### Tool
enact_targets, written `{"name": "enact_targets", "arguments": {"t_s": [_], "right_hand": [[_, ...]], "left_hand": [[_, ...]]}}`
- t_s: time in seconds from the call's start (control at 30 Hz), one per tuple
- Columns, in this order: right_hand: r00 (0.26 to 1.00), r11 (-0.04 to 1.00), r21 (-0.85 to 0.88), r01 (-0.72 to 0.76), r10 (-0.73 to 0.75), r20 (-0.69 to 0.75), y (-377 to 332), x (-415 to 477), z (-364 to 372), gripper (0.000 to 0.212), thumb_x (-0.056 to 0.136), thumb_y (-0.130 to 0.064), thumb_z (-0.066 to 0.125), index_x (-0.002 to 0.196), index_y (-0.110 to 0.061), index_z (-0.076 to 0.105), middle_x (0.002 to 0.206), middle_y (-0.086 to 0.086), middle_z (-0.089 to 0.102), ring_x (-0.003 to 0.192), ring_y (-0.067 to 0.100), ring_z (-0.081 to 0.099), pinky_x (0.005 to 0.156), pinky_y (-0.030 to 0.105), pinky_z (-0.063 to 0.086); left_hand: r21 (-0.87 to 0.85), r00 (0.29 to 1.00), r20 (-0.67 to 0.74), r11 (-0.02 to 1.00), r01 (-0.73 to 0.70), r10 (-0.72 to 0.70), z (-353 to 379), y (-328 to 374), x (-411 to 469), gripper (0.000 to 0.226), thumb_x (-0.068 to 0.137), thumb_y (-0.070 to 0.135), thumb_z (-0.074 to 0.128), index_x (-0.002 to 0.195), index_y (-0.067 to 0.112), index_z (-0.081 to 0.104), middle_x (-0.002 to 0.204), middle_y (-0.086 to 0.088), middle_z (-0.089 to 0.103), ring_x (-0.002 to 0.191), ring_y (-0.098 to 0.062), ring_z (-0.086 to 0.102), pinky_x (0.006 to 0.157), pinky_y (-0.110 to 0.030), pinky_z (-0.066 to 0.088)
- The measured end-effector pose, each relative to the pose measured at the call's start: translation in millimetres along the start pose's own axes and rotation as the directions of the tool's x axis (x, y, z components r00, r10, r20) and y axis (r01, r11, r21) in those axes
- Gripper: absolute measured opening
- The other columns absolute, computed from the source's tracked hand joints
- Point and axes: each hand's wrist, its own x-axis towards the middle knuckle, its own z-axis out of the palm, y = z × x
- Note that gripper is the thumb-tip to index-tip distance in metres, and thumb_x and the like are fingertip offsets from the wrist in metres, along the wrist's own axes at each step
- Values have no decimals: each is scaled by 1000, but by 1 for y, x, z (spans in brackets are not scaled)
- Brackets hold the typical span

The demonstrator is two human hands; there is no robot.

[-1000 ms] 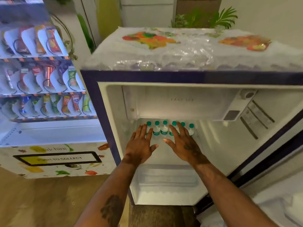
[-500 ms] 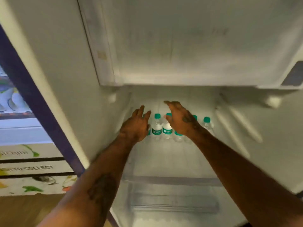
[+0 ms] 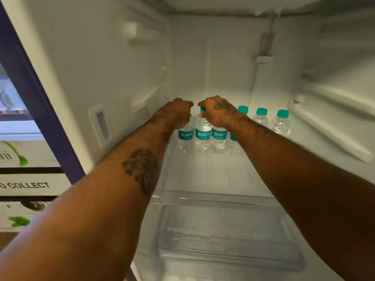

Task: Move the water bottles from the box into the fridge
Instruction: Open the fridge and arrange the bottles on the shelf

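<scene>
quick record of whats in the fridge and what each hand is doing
fridge: white interior in view
water bottles: upright, teal caps, one row at the back of the shelf
left hand: curled over the leftmost bottle's top
right hand: curled over the next bottles' tops
drawer: clear, below the shelf

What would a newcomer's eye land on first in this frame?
Two bare forearms stretch into the open fridge, where the left hand and right hand curl over the tops of the water bottles, a teal-capped row standing upright along the back of the shelf. The right hand pinches one teal cap; the left hand covers the leftmost bottle's top. Below, at the front, sits a clear drawer.
</scene>
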Motion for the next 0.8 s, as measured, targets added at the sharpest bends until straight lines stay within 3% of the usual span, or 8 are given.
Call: {"name": "enact_targets", "arguments": {"t_s": [0.13,0.43,0.8], "right_hand": [[992,997,57,-46,52,-111,-9,-4,5,45,94,-34,61,135,-16,54,130,9,59,113,27,57,97,35,46],[978,984,150,-93,118,-170,-21,-51,-15,40,94,-28,62,130,-14,58,129,8,60,112,25,56,99,32,44],[998,975,221,-22,34,-50,-43,-137,-42,34,92,-25,65,124,-15,63,129,5,59,110,22,57,96,31,45]], "left_hand": [[48,993,-117,999,-16,22,-3,5,-11,38,98,20,57,135,15,51,126,-14,56,109,-30,58,92,-39,51],[122,990,-134,992,-17,34,-35,17,-57,39,94,15,64,130,11,52,121,-14,57,102,-28,58,91,-36,51],[219,986,-8,962,-163,169,-70,20,-138,35,96,22,63,127,11,56,116,-11,59,91,-21,54,80,-30,45]]}}
